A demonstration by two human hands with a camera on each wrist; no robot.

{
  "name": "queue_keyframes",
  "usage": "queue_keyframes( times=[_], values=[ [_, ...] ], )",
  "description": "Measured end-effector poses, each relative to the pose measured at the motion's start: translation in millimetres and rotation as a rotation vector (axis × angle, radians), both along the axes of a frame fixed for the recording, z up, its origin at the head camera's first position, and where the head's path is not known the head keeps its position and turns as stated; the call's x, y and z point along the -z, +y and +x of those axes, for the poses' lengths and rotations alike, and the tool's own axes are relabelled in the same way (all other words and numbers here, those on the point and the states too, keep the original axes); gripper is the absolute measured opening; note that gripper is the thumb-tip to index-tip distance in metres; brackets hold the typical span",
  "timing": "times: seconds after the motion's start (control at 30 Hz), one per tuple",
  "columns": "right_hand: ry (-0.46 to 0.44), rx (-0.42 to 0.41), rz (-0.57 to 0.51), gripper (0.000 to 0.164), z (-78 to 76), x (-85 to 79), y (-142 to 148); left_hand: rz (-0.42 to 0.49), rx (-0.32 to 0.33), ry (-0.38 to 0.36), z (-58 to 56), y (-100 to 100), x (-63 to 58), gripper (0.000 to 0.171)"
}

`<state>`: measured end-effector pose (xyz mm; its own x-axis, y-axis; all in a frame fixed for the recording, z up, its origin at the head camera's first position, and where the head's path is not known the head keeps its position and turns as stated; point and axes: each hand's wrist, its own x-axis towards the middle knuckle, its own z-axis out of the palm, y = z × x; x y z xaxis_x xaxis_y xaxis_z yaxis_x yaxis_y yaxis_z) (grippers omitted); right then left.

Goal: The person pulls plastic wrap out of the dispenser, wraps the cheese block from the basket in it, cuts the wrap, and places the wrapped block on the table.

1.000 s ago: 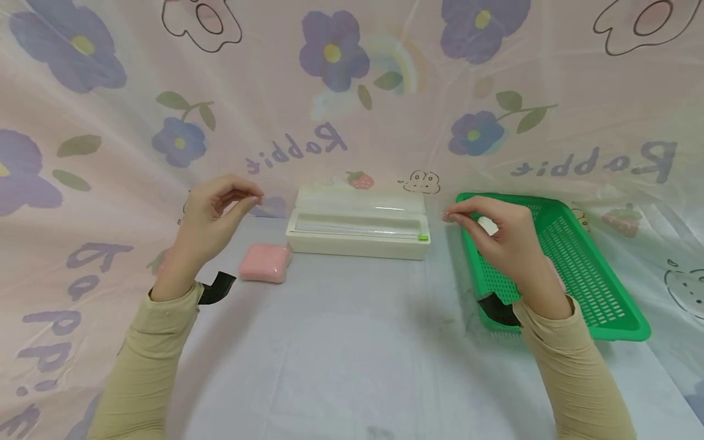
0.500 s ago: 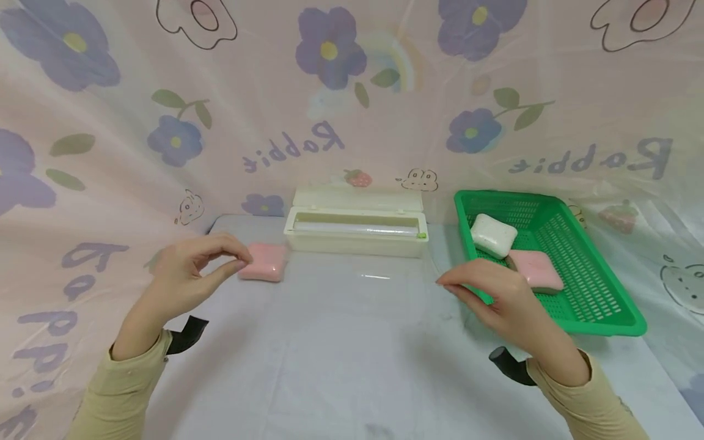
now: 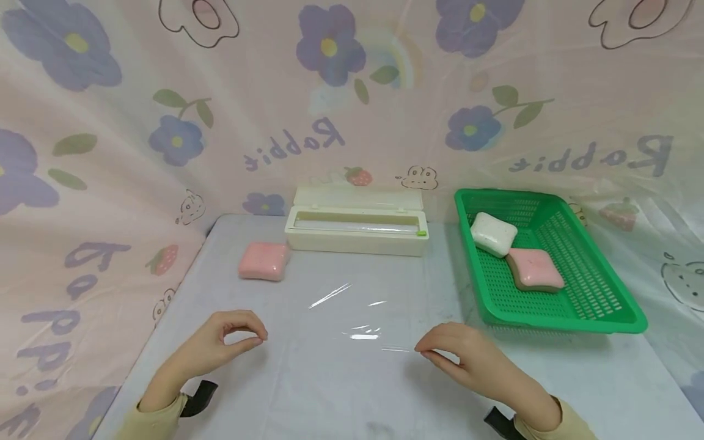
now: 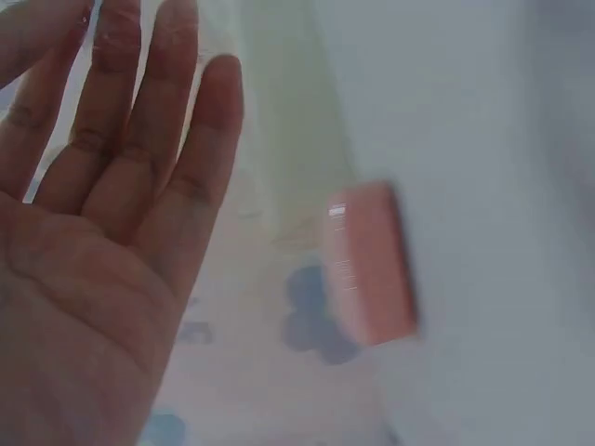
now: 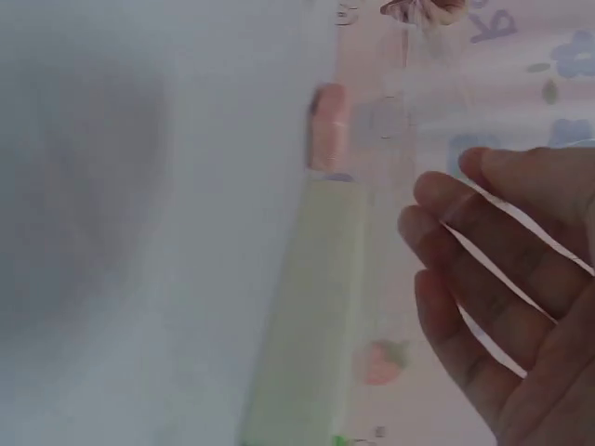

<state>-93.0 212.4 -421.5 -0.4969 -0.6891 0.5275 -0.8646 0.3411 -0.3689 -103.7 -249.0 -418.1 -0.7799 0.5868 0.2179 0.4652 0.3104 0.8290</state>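
Note:
A clear sheet of cling film (image 3: 365,337), seen mostly by its glints, stretches from a cream cling film dispenser (image 3: 357,243) towards me. My left hand (image 3: 217,342) pinches its near left corner between thumb and fingers. At the near right corner my right hand (image 3: 473,363) pinches it the same way. The dispenser's lid is up, a roll shows inside, and a small green slider (image 3: 421,233) sits at its right end. Left of the dispenser lies a glossy pink pillow-shaped block (image 3: 264,261), also blurred in the left wrist view (image 4: 372,265).
A green plastic basket (image 3: 478,293) stands on the right, holding a white speckled block (image 3: 493,234) and a pink block (image 3: 533,269) with a brownish side. Behind the white table (image 3: 330,397) hangs a printed curtain (image 3: 385,134) with flowers and lettering.
Both hands have come down and towards me from above the dispenser, drawing the film out over the table. The blocks in the basket, earlier partly behind the right hand, now show fully.

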Motion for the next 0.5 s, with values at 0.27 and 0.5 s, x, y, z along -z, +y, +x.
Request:
queue_keyframes(
  times=[0.27, 0.5],
  values=[
    [-0.023, 0.063, 0.088, 0.025, 3.7, 37.7, -2, 0.006, -0.054, -0.026, -1.7, 13, 51.0, 0.007],
    [0.013, 0.11, 0.177, 0.02, 4.2, 57.3, -2, -0.047, -0.194, -0.085, -4.0, 20, 59.0, 0.012]
  ],
)
